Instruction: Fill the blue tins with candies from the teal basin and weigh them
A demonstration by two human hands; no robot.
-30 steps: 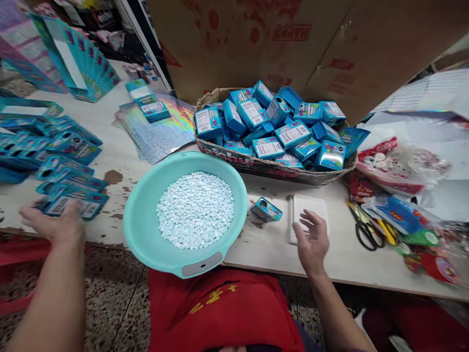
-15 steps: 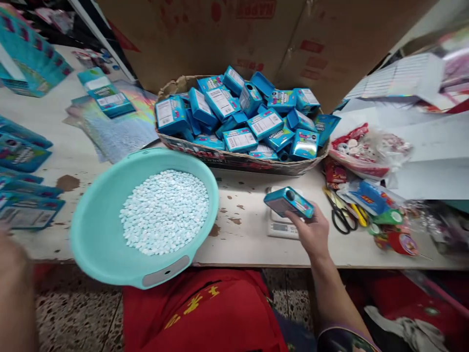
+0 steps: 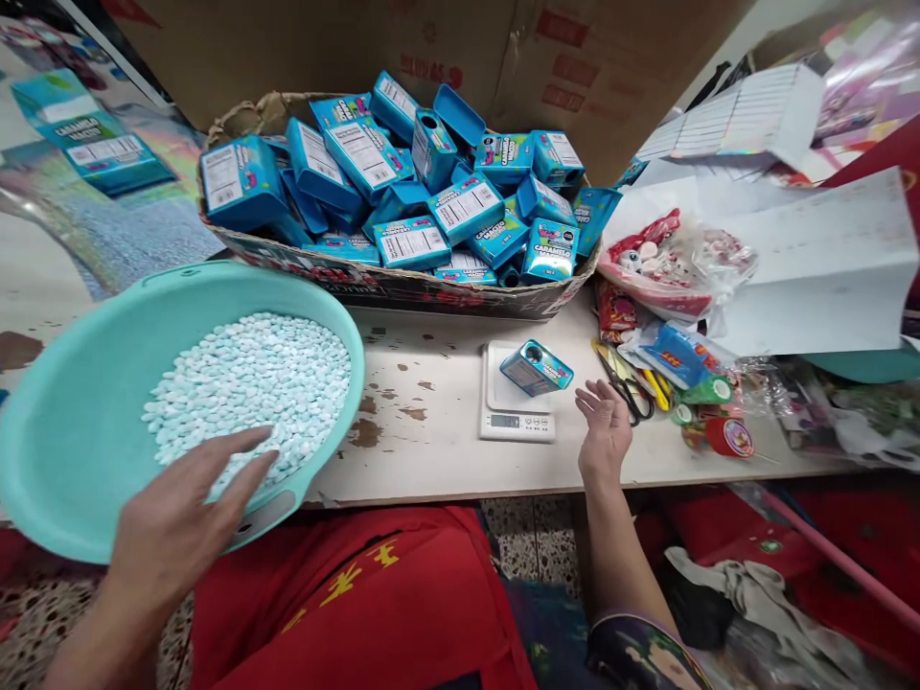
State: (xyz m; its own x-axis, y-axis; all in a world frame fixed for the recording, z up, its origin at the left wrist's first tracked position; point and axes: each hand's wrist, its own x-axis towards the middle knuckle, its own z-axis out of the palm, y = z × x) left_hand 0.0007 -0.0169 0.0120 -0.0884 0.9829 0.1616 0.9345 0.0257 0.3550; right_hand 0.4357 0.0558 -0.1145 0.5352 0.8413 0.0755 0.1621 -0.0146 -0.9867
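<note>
A teal basin (image 3: 64, 383) on the left holds a heap of small pale candies (image 3: 251, 383). Over its near edge hangs my left hand (image 3: 187, 498), fingers apart at the candies, with nothing visible in it. A blue candy box (image 3: 538, 368) with a round hole rests tilted on the white digital scale (image 3: 517, 427). Just right of that box is my right hand (image 3: 604, 422), fingers spread and holding nothing. The digits on the scale's display are too small to read surely.
Behind the basin and scale, a cardboard tray (image 3: 431, 299) holds several blue boxes. Black-handled scissors (image 3: 632, 393), tape rolls (image 3: 711, 391) and candy bags (image 3: 676, 278) lie on the right. Another blue box (image 3: 107, 149) lies at the upper left.
My right hand has let go of the blue box, which now rests on the scale. My left hand has come in from the far left to the basin. The view has shifted right.
</note>
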